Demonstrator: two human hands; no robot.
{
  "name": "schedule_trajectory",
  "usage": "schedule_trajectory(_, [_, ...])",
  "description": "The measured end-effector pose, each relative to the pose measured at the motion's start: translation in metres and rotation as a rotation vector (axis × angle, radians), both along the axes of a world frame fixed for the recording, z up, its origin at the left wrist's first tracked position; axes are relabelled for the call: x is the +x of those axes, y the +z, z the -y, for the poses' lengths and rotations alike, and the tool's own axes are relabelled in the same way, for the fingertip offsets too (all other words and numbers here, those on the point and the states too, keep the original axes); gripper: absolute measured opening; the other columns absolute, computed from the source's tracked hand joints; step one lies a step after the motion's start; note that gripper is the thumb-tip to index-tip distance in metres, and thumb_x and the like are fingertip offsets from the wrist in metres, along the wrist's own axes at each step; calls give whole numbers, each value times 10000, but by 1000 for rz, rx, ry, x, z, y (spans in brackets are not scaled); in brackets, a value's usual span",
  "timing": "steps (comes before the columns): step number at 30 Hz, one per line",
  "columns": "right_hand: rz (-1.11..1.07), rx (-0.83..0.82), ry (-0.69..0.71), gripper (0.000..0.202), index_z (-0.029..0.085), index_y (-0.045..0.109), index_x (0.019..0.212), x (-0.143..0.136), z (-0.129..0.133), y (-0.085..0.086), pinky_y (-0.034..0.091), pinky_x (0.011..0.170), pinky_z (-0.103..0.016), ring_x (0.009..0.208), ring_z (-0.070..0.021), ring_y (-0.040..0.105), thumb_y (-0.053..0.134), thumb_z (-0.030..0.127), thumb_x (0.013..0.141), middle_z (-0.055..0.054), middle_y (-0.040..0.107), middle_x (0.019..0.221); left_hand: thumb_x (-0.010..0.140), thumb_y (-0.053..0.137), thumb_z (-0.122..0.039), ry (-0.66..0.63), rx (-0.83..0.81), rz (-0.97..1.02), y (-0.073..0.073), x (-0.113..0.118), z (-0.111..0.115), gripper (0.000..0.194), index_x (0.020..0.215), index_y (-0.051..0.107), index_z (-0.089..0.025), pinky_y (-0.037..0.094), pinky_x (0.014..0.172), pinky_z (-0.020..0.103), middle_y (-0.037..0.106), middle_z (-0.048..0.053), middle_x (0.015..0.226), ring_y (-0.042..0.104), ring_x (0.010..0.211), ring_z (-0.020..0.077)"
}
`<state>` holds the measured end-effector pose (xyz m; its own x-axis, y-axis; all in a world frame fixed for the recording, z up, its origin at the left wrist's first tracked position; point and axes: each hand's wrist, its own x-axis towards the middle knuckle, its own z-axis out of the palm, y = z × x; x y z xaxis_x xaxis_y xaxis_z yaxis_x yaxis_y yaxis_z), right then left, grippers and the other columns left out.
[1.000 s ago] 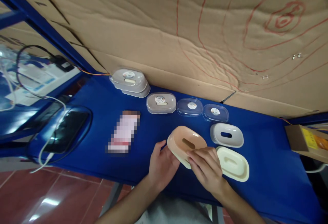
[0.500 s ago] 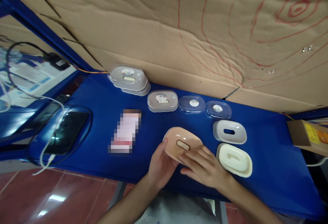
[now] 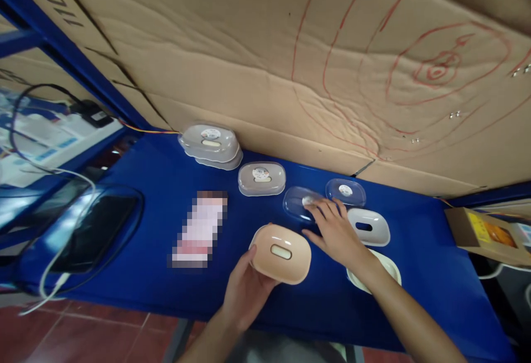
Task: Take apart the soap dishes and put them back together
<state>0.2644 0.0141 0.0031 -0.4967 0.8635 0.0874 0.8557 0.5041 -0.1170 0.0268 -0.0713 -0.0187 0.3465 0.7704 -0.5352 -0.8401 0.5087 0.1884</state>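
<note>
My left hand grips a peach oval soap dish with a pale plug in its middle; the thumb lies on the near left rim and the fingers go underneath. My right hand reaches past it to a clear plastic lid with a round label. Its fingertips are on the lid's right part, covering some of the label, with the thumb at the near side. Below the right wrist lies a cream dish, partly hidden by the forearm. A white dish with an oval slot sits beside the right hand.
Another clear lid lies behind. Left of it are a lidded dish and a stack of lidded dishes. A blurred-out phone-shaped item, a dark cabled device and a cardboard box share the blue table.
My right hand has left the peach dish and moved to the clear lid, which has shifted toward me. My left hand keeps the dish, now tilted more toward me. The view has shifted.
</note>
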Motion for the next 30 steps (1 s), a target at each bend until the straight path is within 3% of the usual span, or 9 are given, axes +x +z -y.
schedule_trajectory(4, [-93, -52, -32, 599, 193, 543, 1465, 1, 13, 1, 368, 1216, -636, 1497, -415, 444, 743, 385, 933, -201, 548, 1533, 1053, 539, -390, -8, 15, 28, -1, -3, -1, 583, 1619, 427, -307, 491, 1149, 539, 722, 84, 1417, 635, 1355, 330])
schedule_trajectory(8, [-235, -77, -98, 596, 239, 517, 1468, 3, 11, -3, 502, 1120, -585, 1391, -380, 575, 738, 352, 927, -174, 576, 1516, 1052, 538, -405, -31, 38, 43, 1, -2, -1, 573, 1609, 444, -310, 513, 1123, 521, 715, 78, 1428, 642, 1345, 325])
schedule_trajectory(14, [-517, -53, -187, 607, 240, 465, 1461, 3, 30, 9, 523, 1117, -543, 1394, -339, 578, 719, 391, 931, -174, 568, 1506, 1050, 555, -423, -19, 19, 23, -5, -1, 0, 413, 1401, 670, -240, 582, 1014, 477, 763, 77, 1343, 675, 1283, 316])
schedule_trajectory(20, [-560, -203, -14, 655, 250, 467, 1482, -16, 69, 23, 521, 1142, -515, 1435, -329, 539, 733, 302, 885, -161, 537, 1542, 1048, 527, -536, -105, 67, 16, -3, 3, -3, 486, 1325, 710, -181, 566, 1008, 458, 754, 125, 1348, 686, 1252, 323])
schedule_trajectory(26, [-514, -121, 71, 632, 239, 484, 1482, -23, 79, 19, 530, 1129, -556, 1448, -345, 513, 719, 270, 896, -172, 522, 1539, 1038, 534, -561, -169, 112, 22, 10, 8, -5, 545, 1382, 675, -163, 515, 1071, 437, 718, 140, 1405, 641, 1319, 322])
schedule_trajectory(30, [-490, -69, 100, 629, 244, 479, 1497, -21, 81, 15, 537, 1122, -575, 1472, -362, 490, 710, 266, 913, -172, 516, 1544, 1044, 557, -522, -126, 114, -2, 16, 9, -5, 556, 1534, 535, -260, 511, 1076, 422, 695, 105, 1445, 641, 1323, 285])
